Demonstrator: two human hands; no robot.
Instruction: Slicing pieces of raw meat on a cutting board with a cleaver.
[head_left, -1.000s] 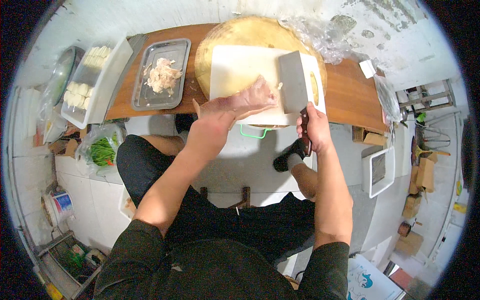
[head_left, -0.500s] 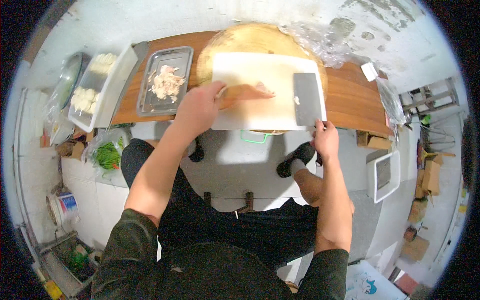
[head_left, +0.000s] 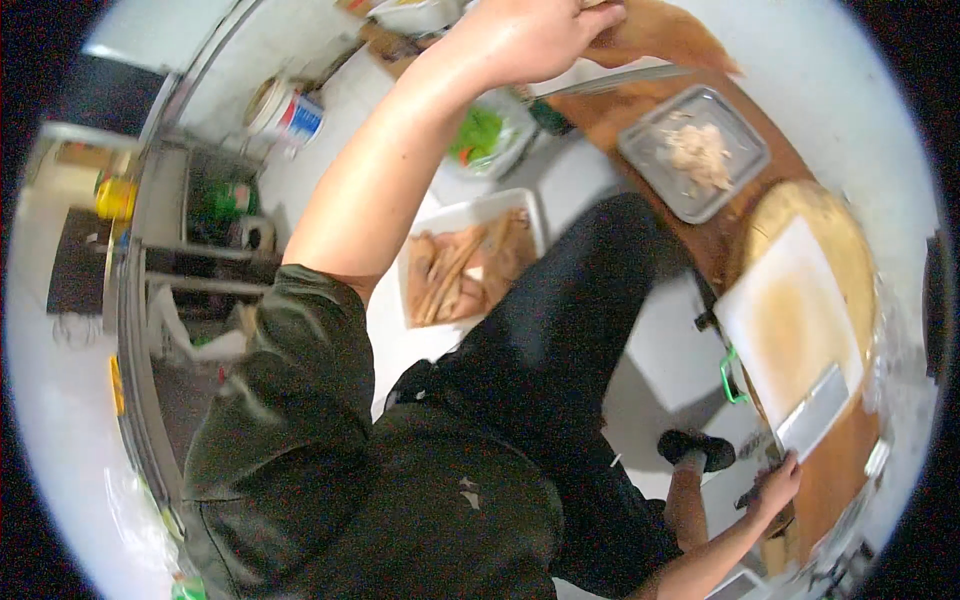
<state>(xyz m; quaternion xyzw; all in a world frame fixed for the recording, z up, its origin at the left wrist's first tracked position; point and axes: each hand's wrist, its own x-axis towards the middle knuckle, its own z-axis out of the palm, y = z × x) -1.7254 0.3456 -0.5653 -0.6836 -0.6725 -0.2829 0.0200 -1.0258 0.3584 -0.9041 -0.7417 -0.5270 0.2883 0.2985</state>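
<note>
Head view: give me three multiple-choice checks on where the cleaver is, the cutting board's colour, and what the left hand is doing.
1. Where does the cleaver lie?
A. in the metal tray
B. on the white cutting board's near edge
C. on the floor

2. What colour is the cutting board?
A. white, stained brown in the middle
B. solid green
C. black

3. What state is the left hand in?
A. flat on the board
B. hanging empty at the side
C. raised, gripping a brown flat piece

Answers:
1 B, the blade rests on the board, with the right hand at its handle.
2 A, a brownish patch shows at its centre.
3 C, the left hand is up near the top edge, closed on the piece.
</note>
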